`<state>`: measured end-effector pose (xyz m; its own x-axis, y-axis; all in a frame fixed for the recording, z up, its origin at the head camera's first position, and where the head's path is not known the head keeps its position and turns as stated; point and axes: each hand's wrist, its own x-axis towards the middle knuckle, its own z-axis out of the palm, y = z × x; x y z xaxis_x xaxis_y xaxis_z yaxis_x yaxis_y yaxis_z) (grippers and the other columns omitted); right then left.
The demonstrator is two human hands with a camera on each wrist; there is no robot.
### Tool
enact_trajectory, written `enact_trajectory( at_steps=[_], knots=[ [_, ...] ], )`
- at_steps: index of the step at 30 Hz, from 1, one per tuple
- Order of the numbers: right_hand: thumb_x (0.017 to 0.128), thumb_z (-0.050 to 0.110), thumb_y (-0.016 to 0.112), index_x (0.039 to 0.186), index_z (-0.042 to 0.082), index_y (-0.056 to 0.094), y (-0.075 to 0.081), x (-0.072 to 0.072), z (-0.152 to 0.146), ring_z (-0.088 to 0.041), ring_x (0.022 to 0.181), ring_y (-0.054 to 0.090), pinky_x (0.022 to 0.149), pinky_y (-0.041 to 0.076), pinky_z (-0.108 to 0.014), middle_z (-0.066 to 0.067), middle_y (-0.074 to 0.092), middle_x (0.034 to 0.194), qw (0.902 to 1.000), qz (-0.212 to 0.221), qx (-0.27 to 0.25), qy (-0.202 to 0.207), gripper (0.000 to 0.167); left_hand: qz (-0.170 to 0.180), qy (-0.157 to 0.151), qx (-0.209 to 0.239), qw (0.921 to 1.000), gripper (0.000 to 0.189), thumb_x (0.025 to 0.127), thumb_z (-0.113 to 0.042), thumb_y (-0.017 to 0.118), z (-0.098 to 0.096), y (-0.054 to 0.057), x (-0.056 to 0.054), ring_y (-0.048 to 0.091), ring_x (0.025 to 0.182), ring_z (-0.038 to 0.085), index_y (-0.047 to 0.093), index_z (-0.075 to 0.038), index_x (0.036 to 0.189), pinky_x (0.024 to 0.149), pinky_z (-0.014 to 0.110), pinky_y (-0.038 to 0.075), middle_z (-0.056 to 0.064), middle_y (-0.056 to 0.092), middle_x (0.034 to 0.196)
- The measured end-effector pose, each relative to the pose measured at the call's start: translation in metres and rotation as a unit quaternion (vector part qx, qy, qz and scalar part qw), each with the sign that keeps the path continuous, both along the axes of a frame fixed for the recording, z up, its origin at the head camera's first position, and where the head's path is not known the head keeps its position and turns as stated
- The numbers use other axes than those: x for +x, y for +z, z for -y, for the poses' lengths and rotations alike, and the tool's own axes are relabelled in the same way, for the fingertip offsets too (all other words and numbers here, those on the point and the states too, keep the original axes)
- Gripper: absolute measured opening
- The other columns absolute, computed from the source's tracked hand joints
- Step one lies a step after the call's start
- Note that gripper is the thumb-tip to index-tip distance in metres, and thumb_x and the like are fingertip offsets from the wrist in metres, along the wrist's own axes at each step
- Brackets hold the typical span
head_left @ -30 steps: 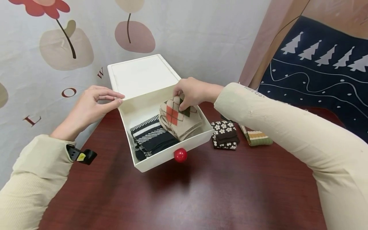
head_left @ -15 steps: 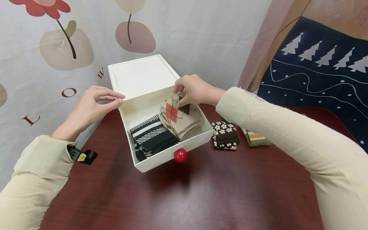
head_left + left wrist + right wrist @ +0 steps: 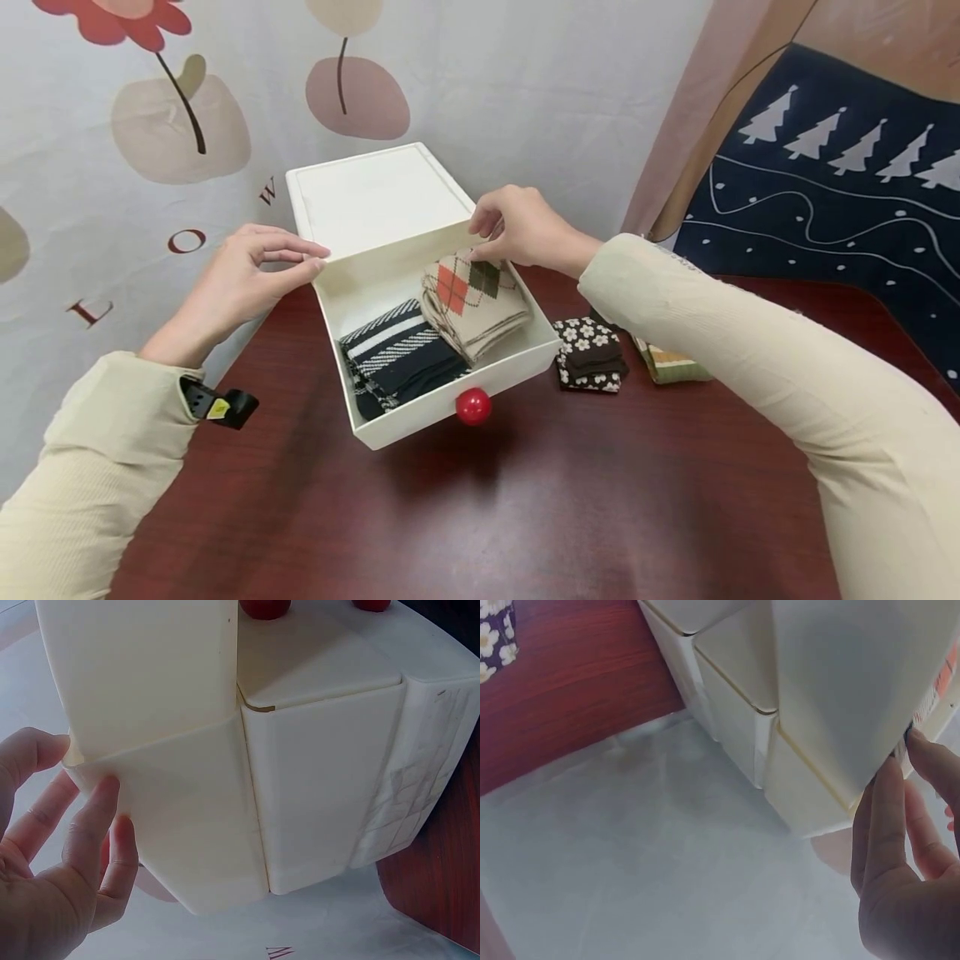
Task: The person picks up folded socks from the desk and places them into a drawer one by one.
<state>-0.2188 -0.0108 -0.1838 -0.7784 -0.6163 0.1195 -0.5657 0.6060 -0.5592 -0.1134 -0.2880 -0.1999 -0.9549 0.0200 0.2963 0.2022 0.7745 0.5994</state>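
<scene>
A white drawer (image 3: 420,421) with a red ball knob (image 3: 473,406) is pulled out of a white drawer cabinet (image 3: 382,200). In it lie folded black-and-white patterned socks (image 3: 405,354) on the left. Folded beige argyle socks (image 3: 480,312) with red and dark green diamonds lean beside them on the right. My right hand (image 3: 525,225) pinches the back edge of the argyle socks between thumb and fingers. With relaxed fingers, my left hand (image 3: 255,271) touches the cabinet's front left corner; in the left wrist view its fingertips rest along the side wall (image 3: 180,802).
Folded brown flower-patterned socks (image 3: 588,354) lie right of the drawer on the dark red table (image 3: 570,500). Green, yellow and white striped socks (image 3: 671,362) lie beyond, partly behind the right sleeve. A printed curtain (image 3: 525,83) hangs close behind the cabinet.
My right hand has shifted up and back to the far edge of the argyle socks, whose back part now sits lower. The left hand stays at the cabinet corner.
</scene>
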Motion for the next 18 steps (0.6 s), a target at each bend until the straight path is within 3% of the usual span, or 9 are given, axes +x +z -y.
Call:
enact_trajectory(
  at_steps=[4,7,12,14,18],
  knots=[
    [0.074,0.015,0.072,0.094,0.004,0.064,0.001,0.001,-0.007,-0.016,0.084,0.058,0.073,0.046,-0.025,-0.008,0.063,0.091,0.9994,0.022,-0.026,-0.003,0.024,0.003,-0.001,0.001,1.0000,0.025,0.083,-0.019,0.061,0.000,-0.001,0.000,0.039,0.096,0.016,0.067,-0.003,0.102,0.071,0.026,0.033,0.008,0.048,0.103],
    [0.075,0.010,0.070,0.095,0.004,0.063,0.004,0.007,-0.013,-0.016,0.083,0.058,0.071,0.048,-0.026,-0.008,0.062,0.092,0.9947,0.073,-0.072,0.001,0.021,0.006,0.001,0.003,1.0000,0.025,0.083,-0.018,0.061,0.000,-0.001,0.000,0.039,0.096,0.016,0.066,-0.003,0.102,0.071,0.026,0.033,0.008,0.047,0.104],
    [0.076,0.003,0.067,0.098,0.001,0.061,0.017,0.028,-0.029,-0.018,0.082,0.060,0.070,0.050,-0.029,-0.010,0.060,0.093,0.9701,0.158,-0.182,0.022,0.023,0.006,0.001,0.005,1.0000,0.025,0.083,-0.018,0.061,-0.001,-0.001,0.000,0.041,0.096,0.015,0.066,-0.002,0.102,0.071,0.024,0.034,0.008,0.046,0.104],
    [0.077,0.003,0.067,0.098,0.000,0.061,0.024,0.039,-0.038,-0.019,0.081,0.060,0.071,0.050,-0.031,-0.011,0.059,0.094,0.9609,0.168,-0.218,0.036,0.023,0.002,0.000,0.006,1.0000,0.025,0.083,-0.018,0.061,-0.002,-0.001,0.000,0.041,0.095,0.015,0.066,-0.002,0.102,0.071,0.023,0.034,0.008,0.046,0.104],
    [0.078,0.003,0.066,0.099,-0.001,0.060,0.035,0.061,-0.057,-0.022,0.080,0.061,0.072,0.050,-0.034,-0.013,0.058,0.096,0.9514,0.159,-0.255,0.068,0.022,-0.004,0.001,0.008,1.0000,0.025,0.083,-0.017,0.061,-0.001,-0.001,0.001,0.043,0.093,0.011,0.066,-0.001,0.101,0.071,0.022,0.033,0.007,0.046,0.103]
  ],
)
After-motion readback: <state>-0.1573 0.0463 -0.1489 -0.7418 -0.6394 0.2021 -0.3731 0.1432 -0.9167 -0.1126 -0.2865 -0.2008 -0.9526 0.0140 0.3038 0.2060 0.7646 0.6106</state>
